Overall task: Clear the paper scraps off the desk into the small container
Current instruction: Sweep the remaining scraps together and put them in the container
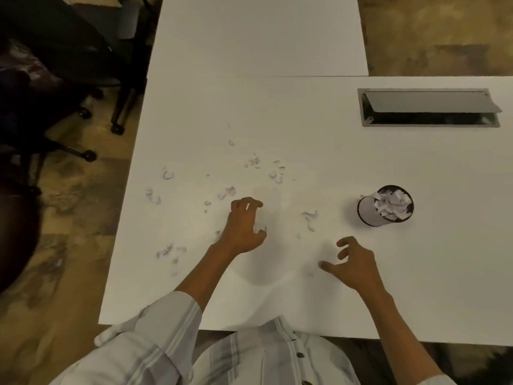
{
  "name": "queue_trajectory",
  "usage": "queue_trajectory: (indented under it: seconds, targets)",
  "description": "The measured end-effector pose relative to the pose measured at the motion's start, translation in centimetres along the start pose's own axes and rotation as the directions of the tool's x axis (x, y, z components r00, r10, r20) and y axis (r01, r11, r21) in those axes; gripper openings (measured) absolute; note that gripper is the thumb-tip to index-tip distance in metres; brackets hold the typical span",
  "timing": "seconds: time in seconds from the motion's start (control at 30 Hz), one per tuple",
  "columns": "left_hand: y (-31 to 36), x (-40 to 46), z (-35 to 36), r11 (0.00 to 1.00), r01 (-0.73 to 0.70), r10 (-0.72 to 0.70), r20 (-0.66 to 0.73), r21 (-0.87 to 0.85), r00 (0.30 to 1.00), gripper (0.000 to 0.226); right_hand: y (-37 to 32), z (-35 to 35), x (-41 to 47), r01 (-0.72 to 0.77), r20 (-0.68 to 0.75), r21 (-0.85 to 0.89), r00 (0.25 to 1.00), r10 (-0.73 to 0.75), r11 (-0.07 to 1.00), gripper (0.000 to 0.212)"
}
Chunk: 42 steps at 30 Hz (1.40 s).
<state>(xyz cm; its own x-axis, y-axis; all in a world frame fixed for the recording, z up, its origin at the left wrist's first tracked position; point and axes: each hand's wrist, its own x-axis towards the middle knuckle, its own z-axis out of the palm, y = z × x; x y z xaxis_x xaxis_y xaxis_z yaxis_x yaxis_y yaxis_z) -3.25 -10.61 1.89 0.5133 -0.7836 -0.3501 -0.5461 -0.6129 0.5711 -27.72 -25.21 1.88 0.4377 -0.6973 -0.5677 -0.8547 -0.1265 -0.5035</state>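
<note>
Both hands are hovering over the white worktop [305, 120]. The left hand [244, 226] is curling its fingers like a claw; whether it is pinching a scrap is impossible to tell. The right hand [354, 261] is lying spread and loose, gripping nothing. Paper scraps [227, 191] are lying scattered, pale and blurred against the white surface, mostly ahead and left of the left hand. The small container [384, 205], stuffed with paper, is standing to the right, ahead of the right hand.
</note>
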Motion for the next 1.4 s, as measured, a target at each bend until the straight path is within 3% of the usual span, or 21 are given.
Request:
queue_trajectory:
  seconds: [0.13,0.37,0.5,0.6,0.73,0.87,0.97,1.07,1.13,1.2,1.3,1.4]
  targets:
    - [-6.7,-3.8,-1.5,0.987,0.157,-0.155,-0.069,0.022,0.985,0.077,0.0,4.0,-0.4,-0.064,0.166,-0.09,0.983,0.078,0.994,0.076]
    - [-15.3,-10.3,-3.8,0.89,0.449,-0.439,-0.119,0.077,0.89,0.108,-4.2,8.5,0.9,0.031,0.062,0.018,0.998,-0.032,0.999,0.054]
    - [-17.2,-13.2,-3.1,0.824,0.546,-0.543,-0.065,0.15,0.837,0.121,-8.0,10.9,1.9,0.098,0.04,0.076,0.994,-0.102,0.992,0.049]
    - [-17.2,-14.4,-2.2,0.797,0.604,-0.603,-0.04,0.029,0.797,0.122,-11.3,12.7,3.0,0.163,0.058,0.131,0.983,-0.172,0.978,0.047]
    - [-16.7,-13.3,-1.4,0.821,0.557,-0.569,-0.103,-0.123,0.816,0.092,-14.1,13.5,3.6,0.237,0.075,0.15,0.965,-0.25,0.96,0.049]
    - [-16.2,-11.3,-0.7,0.845,0.498,-0.523,-0.104,-0.197,0.846,0.067,-11.8,10.3,3.6,0.28,-0.141,0.092,0.954,-0.266,0.955,0.05]
    - [-15.4,-9.6,0.1,0.879,0.404,-0.437,-0.091,-0.253,0.895,0.06,-8.8,7.1,4.2,0.152,-0.252,-0.056,0.954,-0.161,0.987,0.056]
    - [-13.8,-7.8,0.4,0.868,0.309,-0.358,-0.059,-0.388,0.932,0.064,-7.8,6.0,4.9,-0.012,-0.153,-0.169,0.988,-0.014,0.986,0.063]
    - [-12.9,-7.1,0.1,0.83,0.242,-0.316,-0.066,-0.502,0.947,0.067,-8.6,6.7,5.1,-0.022,-0.104,-0.201,0.995,0.001,0.979,0.063]
    - [-12.6,-6.6,-1.0,0.798,0.192,-0.322,-0.136,-0.571,0.937,0.067,-10.0,8.0,4.9,0.02,-0.074,-0.206,0.997,-0.036,0.978,0.062]
    - [-13.7,-5.9,-3.5,0.766,0.192,-0.426,-0.262,-0.613,0.866,0.065,-12.5,10.3,4.0,0.124,-0.01,-0.146,0.992,-0.127,0.981,0.06]
    - [-16.3,-5.1,-5.7,0.804,0.243,-0.447,-0.282,-0.543,0.849,0.075,-14.8,12.5,3.0,0.255,0.179,-0.112,0.956,-0.233,0.96,0.072]
